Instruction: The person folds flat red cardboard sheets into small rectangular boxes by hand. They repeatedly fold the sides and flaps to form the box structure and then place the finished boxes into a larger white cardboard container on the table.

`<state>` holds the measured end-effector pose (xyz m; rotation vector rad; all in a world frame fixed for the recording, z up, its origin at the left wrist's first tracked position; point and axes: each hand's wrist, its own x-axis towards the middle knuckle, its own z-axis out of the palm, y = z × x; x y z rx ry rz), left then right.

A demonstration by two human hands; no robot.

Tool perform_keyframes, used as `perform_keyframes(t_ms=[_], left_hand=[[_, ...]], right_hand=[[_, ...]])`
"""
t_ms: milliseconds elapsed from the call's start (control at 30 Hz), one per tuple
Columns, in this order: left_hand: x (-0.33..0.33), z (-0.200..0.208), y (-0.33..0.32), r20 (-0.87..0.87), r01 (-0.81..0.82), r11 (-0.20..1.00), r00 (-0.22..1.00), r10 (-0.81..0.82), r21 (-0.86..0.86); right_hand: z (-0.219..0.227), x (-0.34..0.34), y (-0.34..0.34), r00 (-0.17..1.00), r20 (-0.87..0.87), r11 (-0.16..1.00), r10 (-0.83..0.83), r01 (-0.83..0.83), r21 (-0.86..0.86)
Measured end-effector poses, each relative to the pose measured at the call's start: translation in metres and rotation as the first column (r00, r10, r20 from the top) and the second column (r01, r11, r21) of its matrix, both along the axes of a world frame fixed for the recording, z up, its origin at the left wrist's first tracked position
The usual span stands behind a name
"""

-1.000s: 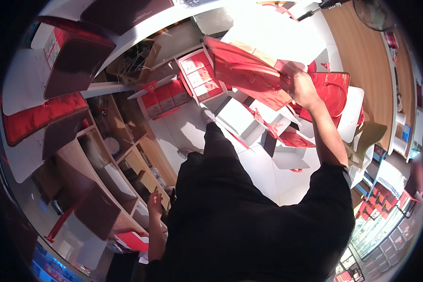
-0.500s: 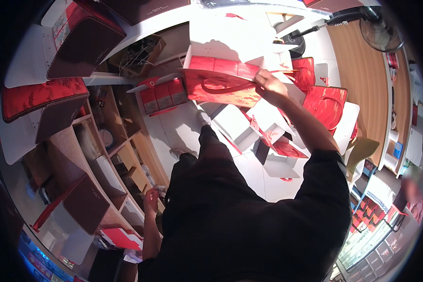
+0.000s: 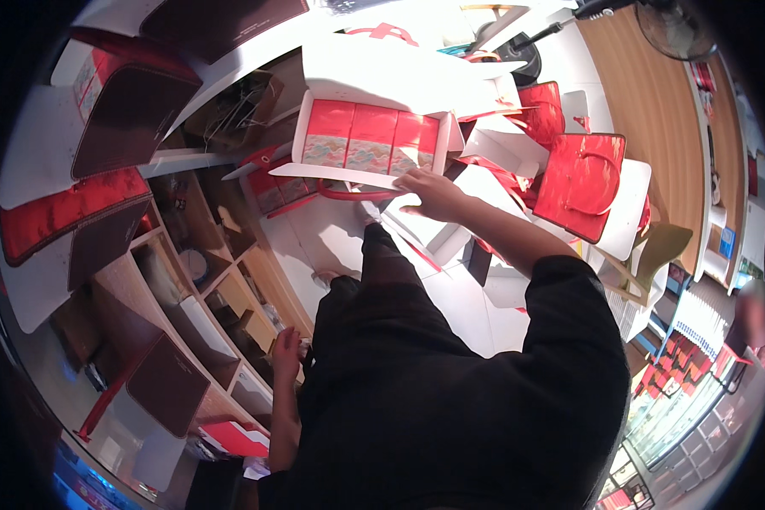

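An open white gift box [image 3: 446,153] stands ahead of me, its front flap [image 3: 348,175] swung down. Three red inner boxes [image 3: 371,136] with patterned lower parts sit side by side inside it. My right hand [image 3: 432,195] is closed on the right end of that flap's edge, the thumb below it. A red carrying handle [image 3: 348,194] shows beneath the flap. Low at my left side, beside the wooden shelves, hangs my left hand [image 3: 286,350]. Its fingers are curled, and whether anything is inside them cannot be made out.
Red gift boxes with handles [image 3: 580,187] crowd the floor to the right. Another red box [image 3: 276,189] stands left of the open one. Wooden shelving [image 3: 217,280] runs along the left, brown-lidded boxes [image 3: 132,110] above it. A fan [image 3: 676,30] is at the far right.
The flap has come down and toward me with my right hand on it, showing the full row of inner boxes. My left hand stays low at my side.
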<state>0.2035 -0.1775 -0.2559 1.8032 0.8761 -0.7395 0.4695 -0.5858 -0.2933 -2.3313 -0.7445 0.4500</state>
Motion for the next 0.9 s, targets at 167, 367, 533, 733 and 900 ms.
perform_keyframes(t_ms=[167,367,533,733,900], left_hand=[[0.114,-0.014,-0.049,-0.091,-0.242,0.91,0.97,0.225,-0.335],[0.264,-0.02,-0.147,-0.172,-0.197,0.913,0.975,0.143,-0.358],[0.297,-0.05,-0.178,-0.202,-0.257,0.907,0.959,0.198,-0.333],[0.29,-0.045,-0.179,-0.178,-0.445,0.804,0.895,0.408,-0.395],[0.267,-0.027,-0.168,-0.187,-0.586,0.745,0.809,0.557,-0.319]], right_hand=[[0.019,0.044,0.004,0.788,-0.615,0.999,-0.032,0.016,-0.032],[0.009,0.061,0.023,0.689,-0.715,0.959,0.116,-0.265,-0.1],[-0.016,0.14,-0.026,0.85,0.246,0.885,-0.465,0.445,0.136],[-0.056,0.204,-0.069,0.851,0.112,0.748,-0.513,0.507,-0.429],[-0.034,0.146,-0.063,0.877,0.019,0.805,-0.481,0.449,-0.388]])
